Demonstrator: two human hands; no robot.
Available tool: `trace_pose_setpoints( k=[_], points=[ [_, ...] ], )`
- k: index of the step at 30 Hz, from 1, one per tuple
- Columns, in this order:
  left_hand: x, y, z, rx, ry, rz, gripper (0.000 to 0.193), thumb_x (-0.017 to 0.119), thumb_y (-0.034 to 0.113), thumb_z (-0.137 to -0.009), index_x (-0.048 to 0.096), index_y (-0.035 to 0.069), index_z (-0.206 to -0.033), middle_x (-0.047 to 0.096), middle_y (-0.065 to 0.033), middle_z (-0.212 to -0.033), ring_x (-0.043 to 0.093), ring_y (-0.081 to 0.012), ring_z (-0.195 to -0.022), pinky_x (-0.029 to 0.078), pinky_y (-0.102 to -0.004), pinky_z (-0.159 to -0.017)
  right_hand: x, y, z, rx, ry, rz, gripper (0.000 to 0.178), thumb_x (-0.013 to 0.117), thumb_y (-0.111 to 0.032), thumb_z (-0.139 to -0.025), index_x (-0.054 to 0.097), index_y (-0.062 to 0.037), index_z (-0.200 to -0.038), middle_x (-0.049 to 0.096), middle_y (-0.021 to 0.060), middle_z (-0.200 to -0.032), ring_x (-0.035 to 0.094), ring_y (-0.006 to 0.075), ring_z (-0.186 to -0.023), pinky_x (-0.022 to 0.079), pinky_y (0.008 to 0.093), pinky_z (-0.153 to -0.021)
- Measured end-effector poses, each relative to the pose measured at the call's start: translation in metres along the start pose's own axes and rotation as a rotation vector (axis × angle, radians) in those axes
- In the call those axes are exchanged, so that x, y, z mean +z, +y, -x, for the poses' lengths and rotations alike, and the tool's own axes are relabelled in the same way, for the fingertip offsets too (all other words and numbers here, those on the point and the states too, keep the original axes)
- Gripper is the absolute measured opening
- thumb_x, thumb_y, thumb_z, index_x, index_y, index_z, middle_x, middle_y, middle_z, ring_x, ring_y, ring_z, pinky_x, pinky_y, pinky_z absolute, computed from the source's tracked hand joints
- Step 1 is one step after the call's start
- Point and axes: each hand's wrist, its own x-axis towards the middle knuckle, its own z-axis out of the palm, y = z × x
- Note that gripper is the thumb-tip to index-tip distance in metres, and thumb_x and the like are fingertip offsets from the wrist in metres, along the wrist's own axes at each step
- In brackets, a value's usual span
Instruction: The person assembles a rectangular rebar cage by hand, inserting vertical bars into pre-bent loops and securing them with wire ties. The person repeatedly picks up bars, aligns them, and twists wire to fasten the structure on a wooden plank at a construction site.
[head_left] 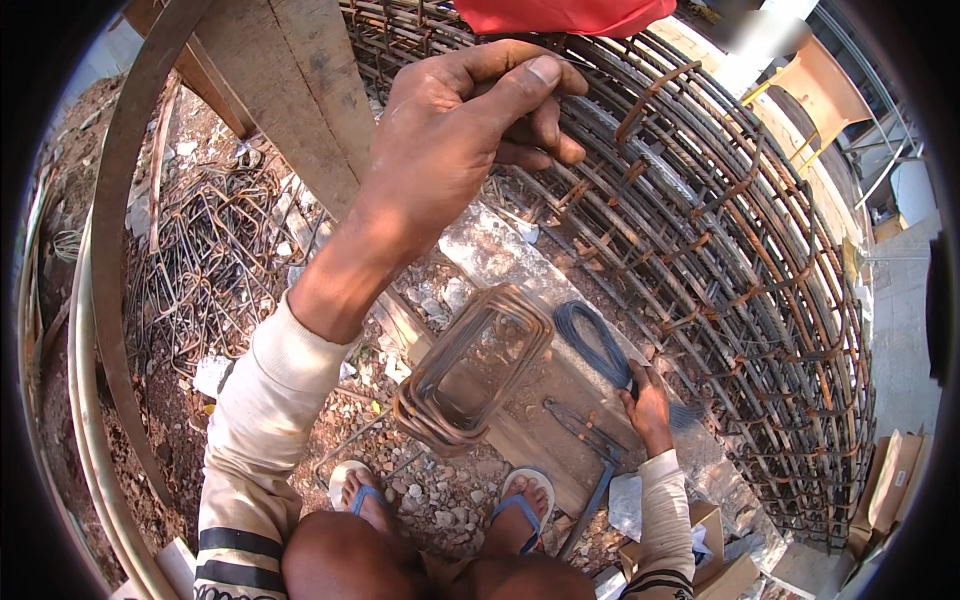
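My left hand [470, 120] is raised close to the camera, its thumb and fingers pinched on a thin piece of wire against the rebar cage [740, 260]. Lower down, my right hand [650, 410] reaches to a dark coil of binding wire [590, 340] lying on a plank and rests its fingers on it. A stack of rusty rectangular stirrups [470, 370] lies on the plank between my arms. A pair of pincers [580, 425] lies just left of my right hand. My feet in blue sandals [525, 505] stand on rubble below.
A heap of bent stirrups [210, 270] lies on the ground at left. Curved hoops [105, 300] and a wooden post [290, 90] stand at left. Cardboard boxes [890, 480] sit at the lower right. A red cloth [560, 15] hangs above the cage.
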Motion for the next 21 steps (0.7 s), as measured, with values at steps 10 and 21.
trace_pose_setpoints(
  k=[10, 21],
  points=[
    [0.036, 0.013, 0.032, 0.081, -0.073, 0.197, 0.031, 0.067, 0.024, -0.101, 0.074, -0.003, -0.115, 0.074, -0.0083, -0.084, 0.07, -0.0111, -0.078, 0.058, -0.0261, -0.072, -0.13, -0.121, -0.003, -0.162, 0.259, -1.181, 0.069, 0.07, -0.037, -0.095, 0.046, 0.002, -0.146, 0.059, 0.0157, -0.134, 0.061, 0.0277, -0.121, 0.051, 0.0412, -0.101],
    [0.034, -0.026, 0.067, -0.131, -0.367, 0.398, 0.031, 0.067, 0.019, -0.101, 0.072, -0.004, -0.121, 0.075, -0.011, -0.095, 0.071, -0.0148, -0.084, 0.059, -0.0292, -0.076, -0.163, -0.188, -0.023, -0.235, 0.325, -1.767, 0.039, 0.045, -0.035, -0.11, 0.049, -0.008, -0.139, 0.061, 0.0137, -0.123, 0.059, 0.0281, -0.118, 0.048, 0.0468, -0.105]
  ],
)
